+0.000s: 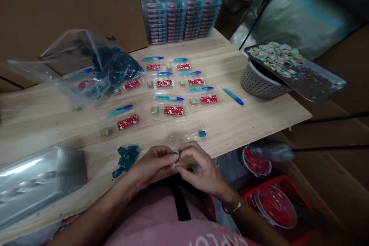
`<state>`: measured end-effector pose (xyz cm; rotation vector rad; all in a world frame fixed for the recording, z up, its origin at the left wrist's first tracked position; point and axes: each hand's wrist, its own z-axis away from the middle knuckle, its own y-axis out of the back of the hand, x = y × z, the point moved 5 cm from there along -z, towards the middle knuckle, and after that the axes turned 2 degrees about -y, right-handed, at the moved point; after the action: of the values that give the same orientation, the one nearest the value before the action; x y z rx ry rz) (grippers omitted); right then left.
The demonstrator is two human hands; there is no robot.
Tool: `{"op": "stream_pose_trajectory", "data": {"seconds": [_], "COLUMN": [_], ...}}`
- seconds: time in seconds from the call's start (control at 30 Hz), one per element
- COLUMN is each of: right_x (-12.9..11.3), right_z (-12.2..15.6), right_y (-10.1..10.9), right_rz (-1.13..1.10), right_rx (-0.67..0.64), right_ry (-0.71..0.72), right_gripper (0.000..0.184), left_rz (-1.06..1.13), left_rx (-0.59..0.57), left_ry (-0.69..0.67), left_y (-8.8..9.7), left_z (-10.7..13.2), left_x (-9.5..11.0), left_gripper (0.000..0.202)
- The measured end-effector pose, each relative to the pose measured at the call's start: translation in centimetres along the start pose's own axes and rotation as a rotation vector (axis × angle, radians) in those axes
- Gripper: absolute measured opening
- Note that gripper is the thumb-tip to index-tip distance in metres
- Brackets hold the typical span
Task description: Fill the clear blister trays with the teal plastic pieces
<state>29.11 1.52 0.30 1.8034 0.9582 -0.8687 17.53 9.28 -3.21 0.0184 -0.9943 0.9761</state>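
Note:
Near the table's front edge, my left hand (154,163) pinches a small dark teal piece (173,153) between thumb and fingers. My right hand (201,167) is right beside it, index finger and thumb curved apart around the piece's side; whether a fingertip touches it is hard to see. Just beyond the hands lies a clear plastic tray (187,135) with one teal piece (202,133) in its right end. Left of my left hand is a small pile of teal pieces (125,159).
Several filled trays (173,110) with pens and red packets lie farther back. A bag of teal pieces (115,65) and stacked packs (178,19) stand behind. At left are nested clear trays (43,180); at right, a basket (261,82) bears a metal scoop (319,80). A loose pen (233,95) lies nearby.

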Motion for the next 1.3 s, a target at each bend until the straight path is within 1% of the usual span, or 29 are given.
{"op": "stream_pose_trajectory", "data": {"seconds": [0.07, 0.1, 0.2, 0.27, 0.3, 0.37, 0.43, 0.47, 0.53, 0.7, 0.8, 0.9, 0.97, 1.03, 1.1, 1.13, 1.17, 1.2, 1.23, 1.27, 1.3], "right_x": [0.0, 0.1, 0.9, 1.7, 2.2, 3.3, 4.4, 4.8, 5.3, 5.5, 5.7, 6.1, 6.4, 6.7, 6.7, 6.5, 6.0, 5.4, 4.7, 3.8, 3.0], "right_z": [0.1, 0.1, -0.4, -1.0, -1.4, -2.1, -2.6, -2.8, -3.0, -3.3, -3.9, -4.5, -4.8, -4.8, -4.6, -4.5, -4.4, -4.2, -4.2, -4.1, -4.2], "right_y": [0.8, 1.2, 2.4, 3.6, 4.3, 5.4, 6.0, 6.0, 5.9, 5.2, 5.1, 4.8, 4.6, 4.6, 4.5, 4.4, 4.2, 3.7, 3.0, 2.0, 0.5], "right_rz": [0.057, 0.074, 0.109, 0.172, 0.223, 0.357, 0.491, 0.541, 0.584, 0.534, 0.554, 0.596, 0.625, 0.644, 0.667, 0.683, 0.692, 0.683, 0.65, 0.596, 0.532], "right_rx": [0.012, -0.003, -0.101, -0.131, -0.127, -0.121, -0.152, -0.175, -0.213, -0.226, -0.229, -0.293, -0.332, -0.353, -0.343, -0.315, -0.273, -0.225, -0.185, -0.166, -0.175], "right_ry": [0.007, 0.006, 0.018, 0.048, 0.066, 0.083, 0.08, 0.076, 0.081, 0.095, 0.093, 0.12, 0.134, 0.139, 0.144, 0.155, 0.169, 0.185, 0.2, 0.215, 0.229], "right_gripper": [0.022, 0.021, 0.012, 0.01, 0.01, 0.01, 0.009, 0.009, 0.008, 0.007, 0.011, 0.012, 0.013, 0.014, 0.015, 0.016, 0.017, 0.018, 0.018, 0.018, 0.017], "left_rz": [-0.087, -0.131, -0.287, -0.384, -0.428, -0.531, -0.642, -0.687, -0.746, -0.82, -0.841, -0.85, -0.861, -0.862, -0.863, -0.879, -0.912, -0.956, -1.006, -1.047, -1.069], "left_rx": [-0.037, -0.055, -0.101, -0.101, -0.077, 0.011, 0.091, 0.111, 0.108, 0.104, 0.088, 0.075, 0.069, 0.057, 0.062, 0.101, 0.177, 0.281, 0.413, 0.523, 0.582], "left_ry": [-0.022, -0.031, -0.094, -0.16, -0.197, -0.266, -0.316, -0.329, -0.334, -0.339, -0.366, -0.383, -0.384, -0.39, -0.439, -0.484, -0.532, -0.573, -0.589, -0.575, -0.547], "left_y": [-0.7, -1.0, -2.0, -2.5, -2.5, -2.4, -2.1, -1.9, -1.8, -1.5, -1.4, -1.8, -2.2, -2.3, -1.6, -0.6, 0.7, 2.3, 4.3, 6.2, 7.9], "left_z": [-0.3, -0.5, -1.4, -2.3, -2.8, -3.6, -4.2, -4.4, -4.7, -5.0, -5.4, -5.7, -5.5, -4.6, -2.7, -1.5, -0.2, 1.2, 2.4, 3.4, 4.0], "left_x": [0.3, 0.5, 1.2, 1.5, 1.6, 1.6, 1.3, 1.1, 0.7, 0.6, 0.7, 0.5, 0.4, 0.6, 1.5, 2.2, 3.1, 4.0, 4.8, 5.4, 5.8], "left_gripper": [0.044, 0.043, 0.04, 0.035, 0.033, 0.027, 0.025, 0.025, 0.026, 0.022, 0.018, 0.016, 0.014, 0.013, 0.015, 0.017, 0.018, 0.018, 0.016, 0.016, 0.016]}}
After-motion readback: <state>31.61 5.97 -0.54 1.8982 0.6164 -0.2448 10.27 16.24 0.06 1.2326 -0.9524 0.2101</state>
